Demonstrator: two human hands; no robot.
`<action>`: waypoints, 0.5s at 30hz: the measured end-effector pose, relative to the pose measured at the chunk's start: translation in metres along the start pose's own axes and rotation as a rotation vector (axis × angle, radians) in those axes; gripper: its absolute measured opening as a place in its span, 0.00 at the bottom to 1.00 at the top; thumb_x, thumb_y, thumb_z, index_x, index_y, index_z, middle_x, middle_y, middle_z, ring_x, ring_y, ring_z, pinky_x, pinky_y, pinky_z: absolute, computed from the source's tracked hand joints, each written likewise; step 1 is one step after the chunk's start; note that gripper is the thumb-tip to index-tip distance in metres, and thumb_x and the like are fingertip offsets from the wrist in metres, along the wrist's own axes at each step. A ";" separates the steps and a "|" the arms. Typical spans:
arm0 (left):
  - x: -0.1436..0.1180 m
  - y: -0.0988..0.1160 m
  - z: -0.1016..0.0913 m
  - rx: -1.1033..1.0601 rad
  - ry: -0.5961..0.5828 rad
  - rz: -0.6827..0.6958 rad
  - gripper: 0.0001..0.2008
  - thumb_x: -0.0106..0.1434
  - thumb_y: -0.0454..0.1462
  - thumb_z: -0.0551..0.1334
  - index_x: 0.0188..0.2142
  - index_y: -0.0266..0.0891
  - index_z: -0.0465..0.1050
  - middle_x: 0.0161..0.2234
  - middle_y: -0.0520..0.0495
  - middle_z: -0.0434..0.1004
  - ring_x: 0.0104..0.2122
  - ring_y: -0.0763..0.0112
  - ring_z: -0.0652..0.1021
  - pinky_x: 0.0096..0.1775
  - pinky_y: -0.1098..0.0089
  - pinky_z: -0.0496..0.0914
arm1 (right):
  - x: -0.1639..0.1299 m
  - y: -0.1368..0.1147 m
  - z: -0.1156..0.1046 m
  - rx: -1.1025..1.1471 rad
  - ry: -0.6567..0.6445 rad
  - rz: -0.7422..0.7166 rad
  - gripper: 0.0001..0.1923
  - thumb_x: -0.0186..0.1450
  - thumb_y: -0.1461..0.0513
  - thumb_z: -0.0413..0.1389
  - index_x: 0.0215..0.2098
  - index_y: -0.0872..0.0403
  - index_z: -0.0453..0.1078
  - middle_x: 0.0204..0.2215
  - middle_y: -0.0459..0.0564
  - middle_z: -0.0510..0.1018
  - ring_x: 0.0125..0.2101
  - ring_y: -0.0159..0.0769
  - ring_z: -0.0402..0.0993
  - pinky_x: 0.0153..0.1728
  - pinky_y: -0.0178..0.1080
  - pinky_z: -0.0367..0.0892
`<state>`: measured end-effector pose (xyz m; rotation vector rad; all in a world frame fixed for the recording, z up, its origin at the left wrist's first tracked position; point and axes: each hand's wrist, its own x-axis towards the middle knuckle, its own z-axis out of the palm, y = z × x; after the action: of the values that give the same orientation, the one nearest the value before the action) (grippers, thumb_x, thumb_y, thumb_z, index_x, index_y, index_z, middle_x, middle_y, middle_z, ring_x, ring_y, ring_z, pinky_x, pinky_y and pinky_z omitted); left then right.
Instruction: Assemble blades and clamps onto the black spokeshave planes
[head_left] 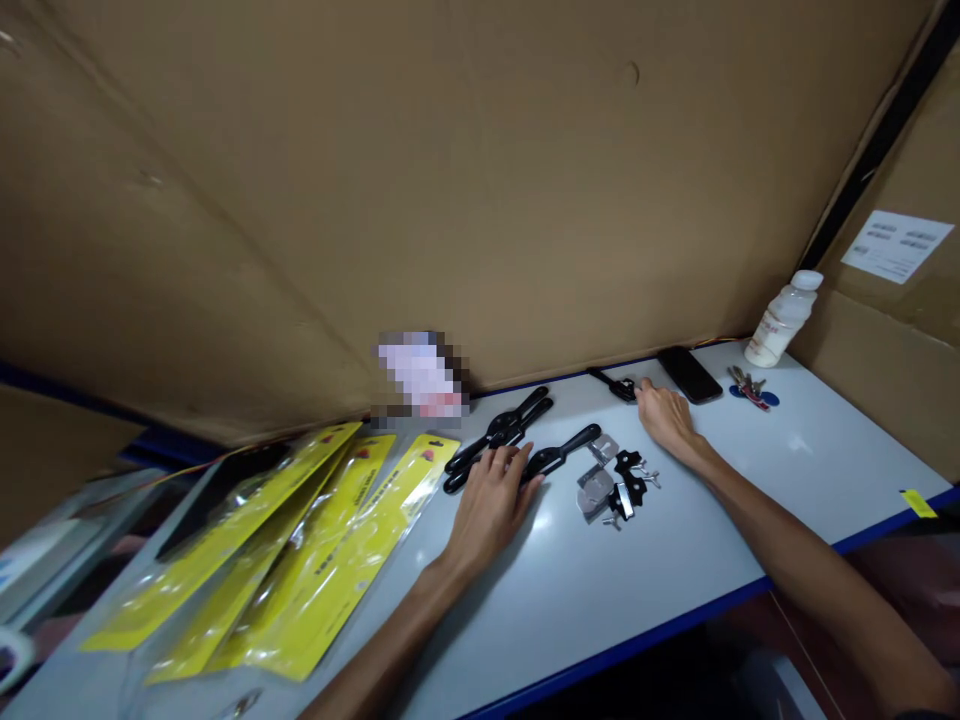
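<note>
My left hand (491, 500) is over the near end of a black spokeshave body (551, 460), its fingers and thumb curled about the handle, which they hide. Close to its fingertips, more black spokeshave bodies (502, 430) lie side by side. Farther back, my right hand (666, 415) has its fingers closed at one end of another black spokeshave (619, 388); that end is hidden. Between my hands are flat grey blades (596, 490), black cap plates (634, 487) and several small silver thumb screws (649, 476), lying loose on the white table (600, 590).
Yellow cards in clear blister packs (330, 560) cover the left of the table. At the back right are a black phone (690, 375), keys (750, 388) and a white bottle (780, 322). A cardboard wall (480, 200) rises behind; a pixelated item (424, 375) leans there.
</note>
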<state>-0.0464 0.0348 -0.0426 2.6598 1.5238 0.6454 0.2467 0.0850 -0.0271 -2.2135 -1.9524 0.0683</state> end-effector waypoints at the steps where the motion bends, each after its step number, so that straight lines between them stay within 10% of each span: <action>1: 0.002 0.001 0.003 0.025 -0.030 -0.010 0.22 0.71 0.44 0.54 0.59 0.37 0.68 0.49 0.35 0.74 0.48 0.49 0.72 0.48 0.52 0.69 | 0.000 -0.002 -0.001 0.003 0.006 -0.009 0.19 0.76 0.60 0.41 0.53 0.59 0.70 0.41 0.63 0.80 0.41 0.49 0.78 0.40 0.43 0.64; 6: 0.010 0.001 0.008 0.004 -0.123 -0.080 0.17 0.72 0.43 0.53 0.52 0.38 0.71 0.45 0.37 0.73 0.46 0.52 0.72 0.47 0.54 0.67 | -0.002 -0.005 -0.010 0.034 0.055 -0.081 0.16 0.73 0.63 0.45 0.48 0.62 0.73 0.49 0.69 0.74 0.52 0.54 0.68 0.48 0.48 0.62; 12: 0.009 0.001 0.005 -0.136 -0.167 -0.151 0.09 0.71 0.38 0.51 0.37 0.40 0.68 0.35 0.43 0.74 0.36 0.58 0.75 0.38 0.63 0.67 | -0.015 -0.005 -0.021 0.198 -0.129 -0.390 0.05 0.65 0.65 0.59 0.38 0.52 0.77 0.34 0.51 0.79 0.37 0.40 0.74 0.38 0.39 0.65; 15: 0.009 0.003 0.002 -0.221 -0.161 -0.210 0.08 0.70 0.37 0.50 0.35 0.41 0.65 0.34 0.43 0.74 0.35 0.57 0.75 0.36 0.63 0.64 | -0.023 -0.010 -0.024 0.267 -0.214 -0.533 0.15 0.61 0.65 0.65 0.46 0.49 0.76 0.39 0.48 0.77 0.40 0.38 0.73 0.41 0.37 0.65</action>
<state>-0.0390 0.0409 -0.0409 2.2931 1.5582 0.5378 0.2374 0.0613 -0.0040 -1.5214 -2.4136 0.4726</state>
